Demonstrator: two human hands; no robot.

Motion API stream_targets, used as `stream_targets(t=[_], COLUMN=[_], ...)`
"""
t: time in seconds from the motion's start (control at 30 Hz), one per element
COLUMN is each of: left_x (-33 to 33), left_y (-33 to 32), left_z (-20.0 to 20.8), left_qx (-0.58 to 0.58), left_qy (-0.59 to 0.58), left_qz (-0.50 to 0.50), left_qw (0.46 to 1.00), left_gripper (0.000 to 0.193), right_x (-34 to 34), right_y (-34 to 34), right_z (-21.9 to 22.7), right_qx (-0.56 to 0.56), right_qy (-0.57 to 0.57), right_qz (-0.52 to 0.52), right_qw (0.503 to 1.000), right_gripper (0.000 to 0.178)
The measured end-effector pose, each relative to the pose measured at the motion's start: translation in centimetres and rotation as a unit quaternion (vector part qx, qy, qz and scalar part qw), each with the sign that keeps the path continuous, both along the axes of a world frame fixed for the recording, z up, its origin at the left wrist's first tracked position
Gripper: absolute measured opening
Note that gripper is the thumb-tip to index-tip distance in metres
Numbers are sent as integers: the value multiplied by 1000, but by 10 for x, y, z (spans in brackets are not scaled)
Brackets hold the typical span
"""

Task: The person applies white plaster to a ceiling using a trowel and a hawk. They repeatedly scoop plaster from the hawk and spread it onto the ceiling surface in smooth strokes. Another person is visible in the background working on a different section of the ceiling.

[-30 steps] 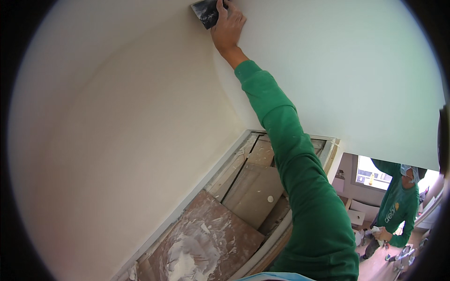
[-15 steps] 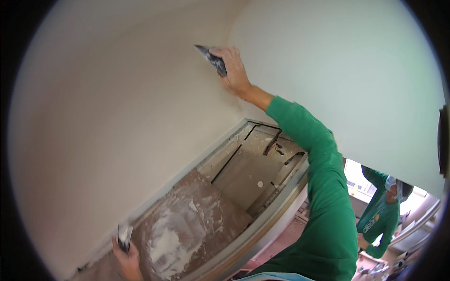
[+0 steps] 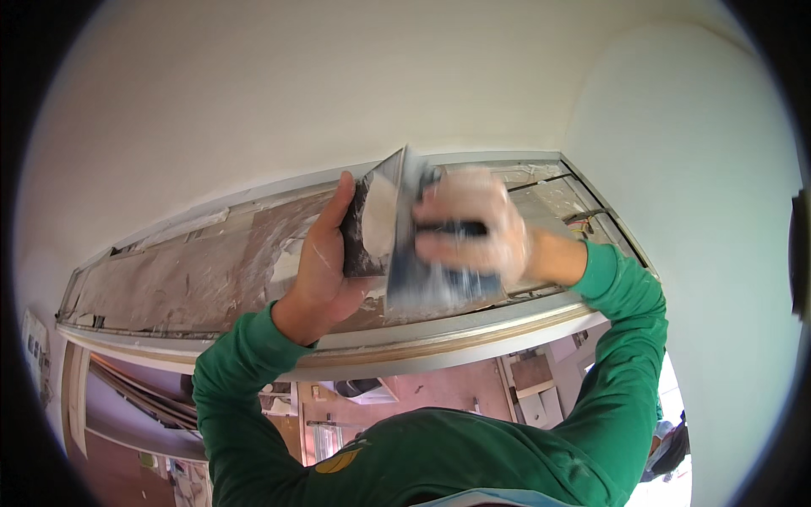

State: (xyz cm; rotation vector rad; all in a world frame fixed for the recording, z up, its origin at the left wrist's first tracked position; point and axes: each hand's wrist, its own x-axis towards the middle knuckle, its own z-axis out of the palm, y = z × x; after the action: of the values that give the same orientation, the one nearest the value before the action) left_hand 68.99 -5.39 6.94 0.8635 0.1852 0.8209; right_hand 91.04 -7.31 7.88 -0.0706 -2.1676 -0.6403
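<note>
In front of my chest, my left hand [image 3: 317, 270] grips a dark scraper [image 3: 358, 245] with its thumb up along one edge. White paste [image 3: 382, 211] coats the face of that blade. My right hand [image 3: 477, 224] is wrapped around a wider scraper [image 3: 441, 291], smeared by motion. The two blades are right against each other or nearly so; the blur hides whether they touch. Both tools are over a long, paste-smeared ledge [image 3: 186, 283].
Behind the ledge rises a pale wall [image 3: 321, 93], meeting a whiter wall [image 3: 701, 169] on the right. Loose wires [image 3: 583, 224] lie in the ledge's right end. A raised rim [image 3: 405, 338] runs along its front. Below at far right, another person [image 3: 667, 448] is partly visible.
My right hand has come down from the wall corner with its scraper. My left hand has risen from low on the left. The two tools now meet before me, and the view has turned.
</note>
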Motion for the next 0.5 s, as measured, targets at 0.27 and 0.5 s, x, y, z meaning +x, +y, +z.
stream_targets(t=[0.27, 0.5], left_x=[-36, -72], left_y=[20, 58], left_z=[2, 3], left_qx=[181, 720], left_qy=[-32, 35], left_qz=[353, 561], left_qw=[918, 407], left_gripper=[59, 45], right_x=[38, -59], right_y=[40, -32], right_z=[2, 26], right_qx=[-291, -737], right_qy=[225, 439], right_qz=[-168, 338], right_qw=[915, 388], right_gripper=[54, 26])
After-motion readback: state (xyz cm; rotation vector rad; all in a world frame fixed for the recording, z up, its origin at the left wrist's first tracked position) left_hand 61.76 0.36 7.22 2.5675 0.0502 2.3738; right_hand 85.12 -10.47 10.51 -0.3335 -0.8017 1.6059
